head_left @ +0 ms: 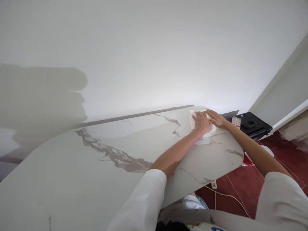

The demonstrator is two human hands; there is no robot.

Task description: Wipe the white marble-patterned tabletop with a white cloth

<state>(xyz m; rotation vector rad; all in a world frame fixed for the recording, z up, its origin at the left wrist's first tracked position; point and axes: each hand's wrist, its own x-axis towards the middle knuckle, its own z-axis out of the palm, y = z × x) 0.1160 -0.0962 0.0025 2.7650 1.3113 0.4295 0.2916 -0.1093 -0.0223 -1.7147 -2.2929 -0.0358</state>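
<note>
A white cloth (193,124) with a wavy lower edge lies on the marble-patterned tabletop (134,141), near its far right end. My left hand (202,122) presses down on the cloth with its fingers spread. Beside it, my right hand (215,118) rests on the cloth's right part, fingers stretched out to the left and close to the left hand. Both palms face down, and part of the cloth is hidden under them. Both arms reach forward and to the right across the table.
A white wall (154,57) stands behind the table, with a grey strip (139,115) along the table's back edge. At right are a black case (255,123) and a small pink-and-white box (236,122). A white cable (231,195) crosses the red tiled floor (240,183).
</note>
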